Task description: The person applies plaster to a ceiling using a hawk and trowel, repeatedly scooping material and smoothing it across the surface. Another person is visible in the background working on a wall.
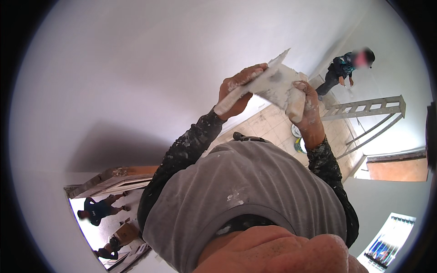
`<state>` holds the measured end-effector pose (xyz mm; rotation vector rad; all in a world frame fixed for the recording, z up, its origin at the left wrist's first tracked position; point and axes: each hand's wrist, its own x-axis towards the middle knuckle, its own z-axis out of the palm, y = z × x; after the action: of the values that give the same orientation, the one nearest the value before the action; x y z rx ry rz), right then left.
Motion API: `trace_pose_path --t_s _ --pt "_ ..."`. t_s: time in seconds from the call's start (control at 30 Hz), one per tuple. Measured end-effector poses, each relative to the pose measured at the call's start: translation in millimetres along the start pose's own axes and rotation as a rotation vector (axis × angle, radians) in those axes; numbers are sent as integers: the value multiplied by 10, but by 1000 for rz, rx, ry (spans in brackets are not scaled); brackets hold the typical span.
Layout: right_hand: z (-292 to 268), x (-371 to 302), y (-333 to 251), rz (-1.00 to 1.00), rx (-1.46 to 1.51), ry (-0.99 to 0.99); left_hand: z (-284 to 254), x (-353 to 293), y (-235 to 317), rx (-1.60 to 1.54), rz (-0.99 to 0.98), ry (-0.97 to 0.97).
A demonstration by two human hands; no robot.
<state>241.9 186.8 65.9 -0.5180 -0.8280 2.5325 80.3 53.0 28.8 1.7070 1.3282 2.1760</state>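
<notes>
Both hands are raised in front of my chest, close to a pale wall. My left hand (237, 88) is closed round the whitish handle of a putty knife (278, 59), whose narrow blade is seen nearly edge-on and points up to the right. My right hand (310, 102) grips the pale, rounded handle of a wide plastering trowel (273, 84). Its flat plate is smeared with white and grey filler and lies against or just behind the knife; I cannot tell if they touch. White spatter covers both hands and my dark sleeves.
A metal ladder (368, 108) leans across at the right. Beyond it a person (341, 68) in dark clothes stands by the wall. Buckets (299, 144) stand on the tiled floor (259, 125). Through a doorway at lower left are other people (98, 209) and a cardboard box (126, 233).
</notes>
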Motion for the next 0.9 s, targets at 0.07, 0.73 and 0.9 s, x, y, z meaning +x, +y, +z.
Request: trace_pose_path --t_s 0.07,0.73,0.9 --pt "16 22 23 -15 71 -144 54 125 -74 -157 205 -38" --pt "-1041 328 -494 -570 -641 -131 -811 -329 -842 -638 -1143 312" --pt "-914 587 -160 -1066 -1415 -462 -474 54 -419 -831 -1004 363"
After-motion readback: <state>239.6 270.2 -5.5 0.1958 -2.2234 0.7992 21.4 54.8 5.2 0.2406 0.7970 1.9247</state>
